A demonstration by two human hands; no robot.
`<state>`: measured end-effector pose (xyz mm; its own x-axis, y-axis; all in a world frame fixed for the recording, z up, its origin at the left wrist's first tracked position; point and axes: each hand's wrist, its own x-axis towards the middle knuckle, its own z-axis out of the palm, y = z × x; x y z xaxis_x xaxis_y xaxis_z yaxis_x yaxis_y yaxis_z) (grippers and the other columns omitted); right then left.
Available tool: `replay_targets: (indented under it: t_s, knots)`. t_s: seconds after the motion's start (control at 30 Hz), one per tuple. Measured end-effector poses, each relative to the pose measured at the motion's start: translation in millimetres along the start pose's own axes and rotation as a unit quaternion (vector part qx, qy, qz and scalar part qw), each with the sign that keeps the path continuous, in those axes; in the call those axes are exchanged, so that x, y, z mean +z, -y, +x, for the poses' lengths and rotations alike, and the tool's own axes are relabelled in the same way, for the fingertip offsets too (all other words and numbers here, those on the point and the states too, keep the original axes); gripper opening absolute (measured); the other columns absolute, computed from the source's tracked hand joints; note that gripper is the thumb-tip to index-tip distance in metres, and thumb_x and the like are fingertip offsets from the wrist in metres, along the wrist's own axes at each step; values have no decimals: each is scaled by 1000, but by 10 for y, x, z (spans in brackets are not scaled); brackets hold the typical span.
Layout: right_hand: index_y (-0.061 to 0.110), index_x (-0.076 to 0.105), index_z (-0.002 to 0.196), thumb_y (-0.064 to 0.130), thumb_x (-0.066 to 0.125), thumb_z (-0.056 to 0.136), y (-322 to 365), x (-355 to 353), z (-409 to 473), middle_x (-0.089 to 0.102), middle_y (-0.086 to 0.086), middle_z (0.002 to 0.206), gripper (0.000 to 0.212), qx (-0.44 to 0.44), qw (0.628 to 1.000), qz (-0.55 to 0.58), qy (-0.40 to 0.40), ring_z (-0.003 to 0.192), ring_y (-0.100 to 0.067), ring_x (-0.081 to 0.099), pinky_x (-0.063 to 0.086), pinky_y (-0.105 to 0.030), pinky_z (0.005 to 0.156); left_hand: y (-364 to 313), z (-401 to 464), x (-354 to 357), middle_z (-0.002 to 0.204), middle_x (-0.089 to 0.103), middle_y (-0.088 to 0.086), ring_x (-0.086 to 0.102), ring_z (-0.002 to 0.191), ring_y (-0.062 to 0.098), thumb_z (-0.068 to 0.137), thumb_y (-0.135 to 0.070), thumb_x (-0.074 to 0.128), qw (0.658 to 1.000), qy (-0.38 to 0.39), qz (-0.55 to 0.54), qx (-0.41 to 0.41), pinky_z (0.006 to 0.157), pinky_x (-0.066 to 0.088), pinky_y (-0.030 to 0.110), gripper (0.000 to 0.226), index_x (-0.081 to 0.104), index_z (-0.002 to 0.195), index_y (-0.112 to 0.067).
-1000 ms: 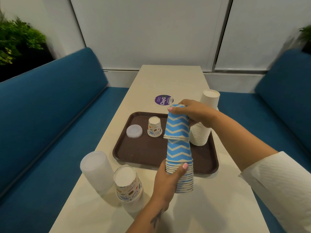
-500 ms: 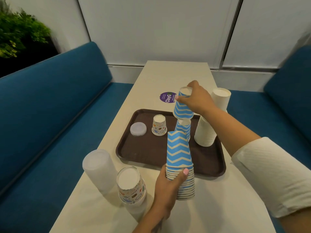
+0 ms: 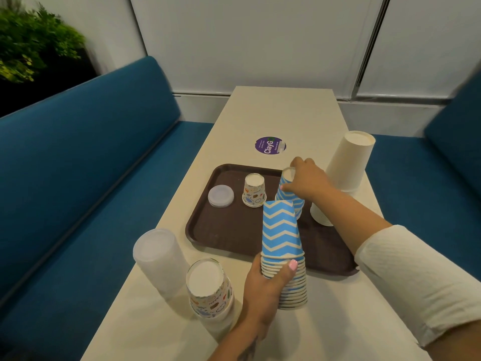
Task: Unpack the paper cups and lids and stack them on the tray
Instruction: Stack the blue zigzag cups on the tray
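Bare tray point(image 3: 229, 230) front-left, lid point(image 3: 220, 195) and printed cup point(image 3: 254, 190) behind, white stack point(image 3: 343, 175) blocking right

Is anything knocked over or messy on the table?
Nothing is spilled or knocked over. The only odd thing: the tall white cup stack leans to the right, with its base at the tray's right edge.

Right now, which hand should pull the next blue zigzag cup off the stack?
Right. The left hand grips the blue zigzag stack on the table, steadying it. The right hand only holds the single blue cup over the tray, so it frees up first.
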<state>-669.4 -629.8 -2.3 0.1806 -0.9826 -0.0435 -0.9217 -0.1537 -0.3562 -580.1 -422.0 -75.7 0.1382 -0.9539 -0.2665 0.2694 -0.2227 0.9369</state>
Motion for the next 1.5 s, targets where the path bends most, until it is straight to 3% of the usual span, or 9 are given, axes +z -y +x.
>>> replay_targets:
  t_s: [0.33, 0.43, 0.53, 0.6, 0.7, 0.8, 1.0, 1.27, 1.5]
  knots:
    - [16, 33, 143, 36, 74, 81, -61, 182, 8, 45, -15, 135, 77, 14, 999, -4, 36, 120, -32, 50, 43, -37, 95, -5, -28, -32, 101, 74, -4, 71, 92, 14, 49, -53, 78, 1000, -1, 1, -1, 79, 58, 31, 72, 62, 112, -23]
    - [18, 34, 144, 39, 63, 89, -35, 26, -83, 43, -11, 139, 66, -12, 999, 25, -34, 119, -30, 51, 43, -38, 93, -21, -4, -24, 101, 74, -3, 71, 95, 17, 50, -54, 78, 1000, -12, 15, 10, 86, 57, 36, 71, 64, 111, -21]
    - [20, 54, 127, 51, 48, 94, 65, -249, -269, 56, -4, 127, 46, -45, 990, 77, -107, 109, -22, 56, 44, -35, 87, -41, 21, 2, 100, 74, -3, 71, 94, 15, 48, -55, 78, 999, -23, 22, 9, 88, 56, 39, 72, 64, 110, -22]
    - [21, 62, 116, 61, 42, 91, 145, -435, -426, 63, -1, 117, 51, -48, 993, 102, -42, 101, -20, 58, 46, -34, 83, -58, 28, 32, 99, 75, -2, 71, 93, 16, 49, -57, 78, 999, -24, 26, 7, 88, 56, 40, 71, 65, 109, -22]
    - [20, 60, 115, 69, 41, 86, 226, -601, -667, 63, -2, 110, 61, -41, 982, 103, 156, 78, -19, 60, 52, -32, 69, -98, 14, 82, 98, 75, -1, 71, 92, 16, 50, -57, 78, 999, -13, 30, 5, 85, 57, 39, 69, 66, 108, -22]
    - [19, 59, 116, 66, 53, 83, 232, -600, -765, 65, -7, 108, 58, -47, 974, 68, 213, 75, -22, 64, 54, -29, 64, -128, -16, 124, 98, 75, -1, 71, 91, 16, 51, -58, 78, 999, 2, 33, 6, 83, 58, 38, 70, 66, 109, -21]
    - [15, 60, 114, 54, 60, 85, 195, -634, -785, 65, -10, 110, 49, -40, 973, 127, 188, 96, -28, 66, 56, -34, 75, -133, -107, 140, 98, 75, -3, 71, 89, 13, 51, -58, 76, 999, 12, 37, 8, 79, 58, 32, 70, 65, 109, -21]
    - [18, 55, 113, 43, 62, 86, 266, -849, -566, 60, -7, 117, 38, -24, 969, 245, -1, 102, -24, 59, 52, -44, 93, -96, -173, 70, 98, 75, -5, 71, 90, 13, 51, -58, 75, 999, 4, 30, 10, 78, 59, 33, 69, 65, 109, -22]
    - [16, 47, 129, 40, 63, 86, 295, -797, -318, 47, -10, 126, 52, -57, 983, 129, -117, 107, -27, 55, 48, -36, 86, -119, -129, 56, 99, 75, -5, 71, 91, 14, 68, -44, 81, 1000, -7, 15, 5, 79, 58, 32, 50, 64, 109, -22]
